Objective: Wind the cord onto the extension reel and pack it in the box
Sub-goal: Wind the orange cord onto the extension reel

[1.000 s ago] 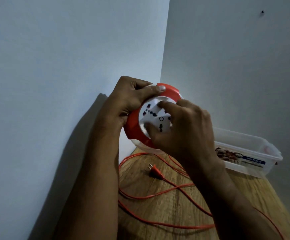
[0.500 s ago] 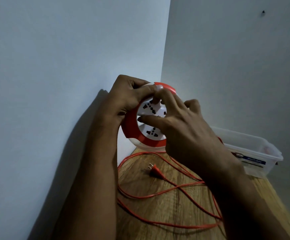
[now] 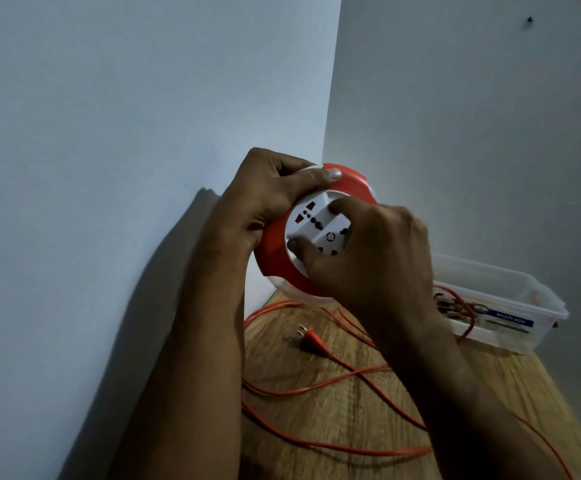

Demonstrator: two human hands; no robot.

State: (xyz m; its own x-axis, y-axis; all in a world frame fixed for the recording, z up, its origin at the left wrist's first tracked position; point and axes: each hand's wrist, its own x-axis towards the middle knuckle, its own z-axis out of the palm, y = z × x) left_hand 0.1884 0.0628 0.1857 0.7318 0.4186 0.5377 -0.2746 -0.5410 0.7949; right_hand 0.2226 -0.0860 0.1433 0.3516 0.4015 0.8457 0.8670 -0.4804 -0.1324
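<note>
The left hand [image 3: 268, 199] holds the red reel [image 3: 275, 251] up above the bench [image 3: 351, 410], as before. The right hand [image 3: 368, 251] grips the white middle, which has turned since. The cord [image 3: 334, 445] lies loose below, near the box [image 3: 510, 306].

Head view, close, downward (corner-facing)

Dim, bluish light comes from the right and behind, casting a broad soft forearm shadow onto the pale painted left wall [image 3: 109, 168]. Wide-angle distortion bends the frame edges; slight blur softens the right hand [image 3: 379, 258].
</note>
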